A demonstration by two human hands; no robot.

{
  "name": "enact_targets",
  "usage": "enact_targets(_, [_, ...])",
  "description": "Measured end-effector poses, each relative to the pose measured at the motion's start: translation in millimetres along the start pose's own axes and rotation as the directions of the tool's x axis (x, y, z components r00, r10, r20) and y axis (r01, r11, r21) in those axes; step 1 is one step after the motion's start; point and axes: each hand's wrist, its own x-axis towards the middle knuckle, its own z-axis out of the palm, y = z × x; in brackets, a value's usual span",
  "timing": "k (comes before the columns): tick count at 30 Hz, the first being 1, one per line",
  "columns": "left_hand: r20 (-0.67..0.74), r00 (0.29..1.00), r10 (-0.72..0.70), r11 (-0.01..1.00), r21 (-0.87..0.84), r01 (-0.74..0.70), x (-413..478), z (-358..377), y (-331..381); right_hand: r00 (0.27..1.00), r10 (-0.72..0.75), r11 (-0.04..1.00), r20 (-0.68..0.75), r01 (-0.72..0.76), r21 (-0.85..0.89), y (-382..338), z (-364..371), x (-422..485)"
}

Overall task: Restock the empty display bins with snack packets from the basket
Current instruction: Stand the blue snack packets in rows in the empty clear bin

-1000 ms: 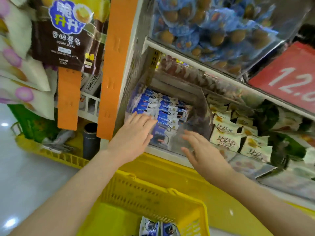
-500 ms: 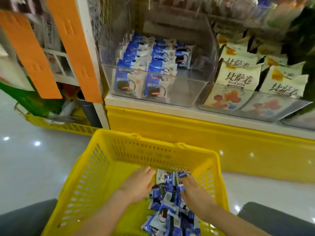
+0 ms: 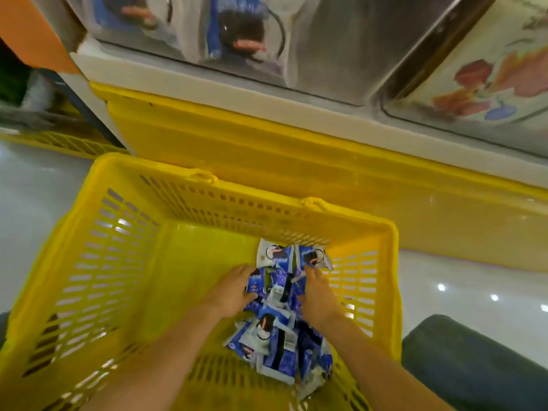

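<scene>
In the right half of the yellow basket (image 3: 252,200) | blue snack packets (image 3: 278,345) lie in a heap | left hand (image 3: 234,289) grips some | right hand (image 3: 318,298) digs into the heap, can't tell if it grips | clear display bin (image 3: 326,54) above

A shop: clear plastic display bins (image 3: 326,54) holding blue-and-white snack packets (image 3: 237,31), a yellow shelf base (image 3: 267,149), a yellow perforated plastic shopping basket (image 3: 237,209), and a glossy pale floor (image 3: 474,292).
</scene>
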Motion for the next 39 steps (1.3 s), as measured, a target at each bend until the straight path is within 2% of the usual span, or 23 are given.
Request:
enact_targets(4, [0.026, 0.999, -0.023, 0.991, 0.130, 0.019, 7.7, 8.1, -3.2, 0.999, 0.043, 0.999, 0.021, -0.043, -0.021, 2.7, -3.4, 9.7])
enact_targets(8, [0.010, 0.998, -0.064, 0.996, 0.059, 0.063, 5.7, 13.3, -7.2, 0.997, 0.065, 0.994, 0.046, -0.060, -0.088, -1.0, 0.9, 10.9])
enact_targets(10, [0.016, 0.996, -0.089, 0.995, -0.051, 0.089, 3.1, 11.5, -7.6, 0.997, 0.048, 0.998, 0.066, -0.050, 0.030, -2.3, 0.6, 9.8])
enact_targets(13, [0.065, 0.991, -0.120, 0.935, -0.329, 0.135, -2.5, 5.6, -10.1, 0.998, 0.038, 0.977, 0.046, -0.046, 0.206, -1.4, -4.7, 5.2])
enact_targets(16, [0.094, 0.979, -0.181, 0.786, -0.585, 0.201, -14.1, -3.9, -9.5, 0.999, 0.038, 0.932, -0.010, -0.032, 0.361, -4.4, -12.2, -2.6])
enact_targets(19, [0.088, 0.976, -0.200, 0.632, -0.750, 0.197, -29.1, -14.2, 0.0, 0.999, 0.049, 0.870, -0.007, -0.039, 0.492, -16.2, -25.6, -13.3])
enact_targets(22, [0.094, 0.985, -0.144, 0.487, -0.860, 0.153, -47.8, -21.4, 19.1, 0.999, 0.044, 0.777, -0.011, -0.027, 0.629, -31.2, -36.3, -24.3])
enact_targets(25, [0.057, 0.997, -0.057, 0.421, -0.904, 0.076, -64.0, -26.9, 39.6, 0.998, 0.013, 0.697, -0.061, 0.035, 0.716, -49.5, -49.5, -42.1])
enact_targets(28, [-0.002, 1.000, -0.018, 0.373, -0.928, 0.005, -82.7, -36.9, 54.4, 0.990, -0.049, 0.740, -0.129, 0.122, 0.662, -62.6, -67.2, -63.3])
enact_targets(31, [-0.061, 0.996, 0.062, 0.263, -0.962, -0.075, -104.5, -51.4, 62.5, 0.985, -0.132, 0.728, -0.108, 0.170, 0.664, -69.8, -89.4, -88.8])
enact_targets(33, [-0.109, 0.986, 0.124, 0.270, -0.953, -0.139, -117.8, -62.9, 68.6, 0.974, -0.219, 0.659, -0.055, 0.189, 0.728, -74.6, -101.1, -102.4])
enact_targets(35, [-0.161, 0.975, 0.156, 0.322, -0.924, -0.205, -127.8, -72.5, 76.3, 0.966, -0.247, 0.569, -0.077, 0.209, 0.795, -81.3, -110.8, -114.3])
enact_targets(39, [-0.275, 0.955, 0.115, 0.360, -0.884, -0.298, -144.3, -91.9, 90.2, 0.929, -0.227, 0.460, -0.292, 0.366, 0.809, -93.6, -127.2, -137.6])
